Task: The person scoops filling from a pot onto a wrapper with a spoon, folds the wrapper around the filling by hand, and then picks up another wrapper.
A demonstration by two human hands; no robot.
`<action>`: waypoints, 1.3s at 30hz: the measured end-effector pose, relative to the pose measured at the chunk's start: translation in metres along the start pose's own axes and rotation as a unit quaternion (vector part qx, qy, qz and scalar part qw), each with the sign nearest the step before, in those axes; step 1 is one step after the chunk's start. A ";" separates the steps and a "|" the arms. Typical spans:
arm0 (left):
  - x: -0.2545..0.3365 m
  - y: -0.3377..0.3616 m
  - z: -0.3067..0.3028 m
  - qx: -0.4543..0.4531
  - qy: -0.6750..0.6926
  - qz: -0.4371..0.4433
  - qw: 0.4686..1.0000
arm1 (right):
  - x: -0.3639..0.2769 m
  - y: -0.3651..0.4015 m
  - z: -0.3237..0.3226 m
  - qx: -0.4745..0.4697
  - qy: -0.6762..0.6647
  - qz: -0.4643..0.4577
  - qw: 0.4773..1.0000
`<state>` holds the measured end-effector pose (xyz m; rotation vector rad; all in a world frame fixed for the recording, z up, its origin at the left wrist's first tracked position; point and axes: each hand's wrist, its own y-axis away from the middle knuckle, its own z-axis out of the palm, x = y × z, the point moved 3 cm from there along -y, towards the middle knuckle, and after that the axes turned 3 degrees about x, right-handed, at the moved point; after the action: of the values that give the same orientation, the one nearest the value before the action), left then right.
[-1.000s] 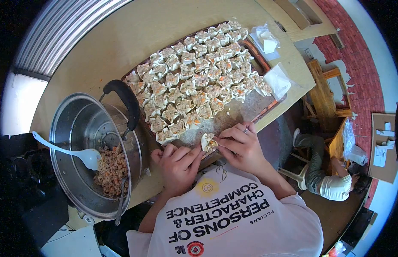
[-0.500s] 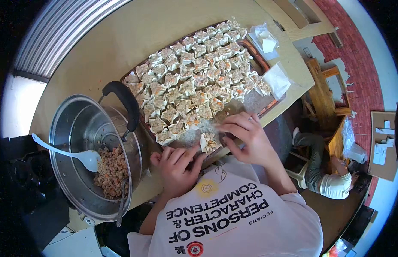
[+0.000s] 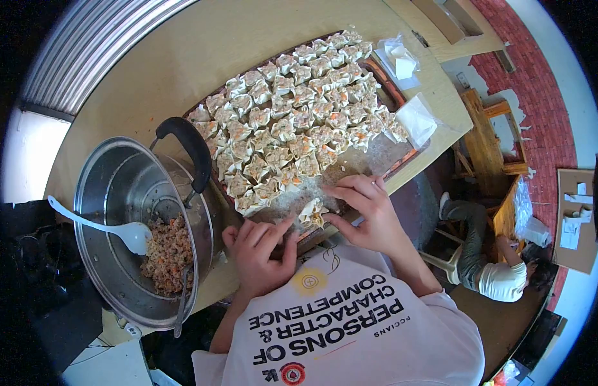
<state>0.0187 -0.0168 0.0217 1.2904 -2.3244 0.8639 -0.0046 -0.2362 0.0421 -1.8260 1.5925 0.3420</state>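
Hands at the near edge of a tray: the right hand (image 3: 368,215) is arched, its thumb and forefinger closing lightly on an open-topped dumpling (image 3: 313,211) that sits on the floured near rim of the tray (image 3: 371,159). The left hand (image 3: 259,249) lies palm down just beside it, with fingers loosely curled and holding nothing; whether its fingertips touch the dumpling cannot be told. The dumpling has a pale, pleated wrapper gathered round a tan filling flecked with orange. Beyond it, matching finished dumplings (image 3: 292,125) stand packed in diagonal rows across most of the tray. To the left stands a round, shiny steel pot (image 3: 112,186) with a curved black handle (image 3: 186,147), holding coarse minced filling (image 3: 167,249) and a white plastic spoon (image 3: 99,225). Clear plastic packets (image 3: 414,119) lie on the smooth, light wooden table (image 3: 215,51). A second person (image 3: 498,273) sits well apart, lower right.
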 end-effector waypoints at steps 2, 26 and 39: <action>0.003 0.003 0.002 -0.002 -0.012 0.005 1.000 | 0.001 -0.003 0.001 -0.033 -0.013 -0.019 0.999; 0.006 0.002 0.004 0.043 -0.026 0.011 0.999 | -0.004 0.001 0.015 -0.016 -0.083 -0.022 0.996; -0.021 0.020 -0.006 0.108 0.120 -0.006 0.987 | -0.101 -0.107 -0.065 0.061 -0.146 -0.186 0.970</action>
<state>0.0125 0.0089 0.0080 1.2059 -2.0782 1.2232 0.0600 -0.1979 0.1845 -1.8336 1.0249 0.3150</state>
